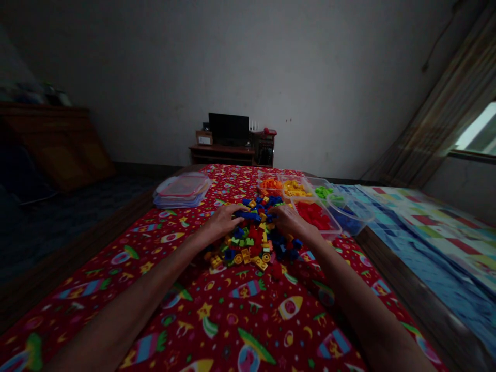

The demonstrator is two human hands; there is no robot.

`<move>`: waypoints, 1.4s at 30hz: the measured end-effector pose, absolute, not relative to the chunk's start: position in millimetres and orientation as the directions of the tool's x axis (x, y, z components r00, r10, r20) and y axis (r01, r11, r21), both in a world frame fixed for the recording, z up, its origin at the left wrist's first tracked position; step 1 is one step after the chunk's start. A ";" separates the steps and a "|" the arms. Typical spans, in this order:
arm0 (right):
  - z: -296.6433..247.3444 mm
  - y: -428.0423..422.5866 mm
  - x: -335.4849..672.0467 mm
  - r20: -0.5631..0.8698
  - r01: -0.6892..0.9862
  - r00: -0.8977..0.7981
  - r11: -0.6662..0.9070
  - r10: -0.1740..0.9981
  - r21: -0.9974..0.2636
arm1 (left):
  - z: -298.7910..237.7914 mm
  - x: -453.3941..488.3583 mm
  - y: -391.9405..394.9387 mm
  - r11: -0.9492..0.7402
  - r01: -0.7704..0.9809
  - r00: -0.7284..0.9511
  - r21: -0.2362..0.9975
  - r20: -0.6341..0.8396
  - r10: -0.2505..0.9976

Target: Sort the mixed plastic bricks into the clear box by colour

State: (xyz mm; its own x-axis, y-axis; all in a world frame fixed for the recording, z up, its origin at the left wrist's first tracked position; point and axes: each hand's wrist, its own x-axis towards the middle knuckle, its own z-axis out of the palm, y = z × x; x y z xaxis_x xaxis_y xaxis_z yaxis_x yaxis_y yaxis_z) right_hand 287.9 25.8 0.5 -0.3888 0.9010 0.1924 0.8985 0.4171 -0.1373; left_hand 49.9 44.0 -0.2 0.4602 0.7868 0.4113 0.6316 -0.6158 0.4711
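A mixed pile of toy building bricks [248, 241] in blue, yellow, green and red lies on a red patterned tablecloth [232, 323]. At the pile's far left side is my left hand [223, 219], thumb and fingers closed around a long blue building brick [251, 216]. My right hand [289, 219] reaches into the right side of the pile, palm down with its fingers curled among blue bricks. Its fingertips are partly hidden, and whatever they grip cannot be made out. Several yellow wheel-like pieces [237, 259] lie at the near edge.
Right of the pile, clear plastic containers hold sorted pieces: orange [270, 186], yellow [296, 188], green [324, 192] and red [313, 216]. A round clear tub [362, 216] contains blue ones. Stacked plastic lids [183, 190] lie at the left. A bed [418, 248] adjoins the table's right side.
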 end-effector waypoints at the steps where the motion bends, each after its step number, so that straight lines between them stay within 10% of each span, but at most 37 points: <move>1: 0.6 26.4 289.3 0.190 0.895 -0.395 0.423 0.899 -0.144 | -0.4 49.5 44.9 -0.596 0.632 0.435 0.496 0.409 0.802; 12: 8.2 15.0 284.8 0.071 0.944 -0.312 0.318 0.947 -0.092 | 0.9 48.5 44.1 -0.531 0.627 0.346 0.570 0.407 0.846; 28: 8.3 -0.1 263.9 0.541 0.689 -0.520 0.699 0.661 -0.192 | 13.4 63.3 26.1 -0.563 0.620 0.411 0.547 0.386 0.826; 42: 60.4 10.5 326.6 0.603 0.884 -0.138 0.372 0.786 -0.283 | 16.9 60.6 26.5 -0.636 0.589 0.487 0.499 0.410 0.772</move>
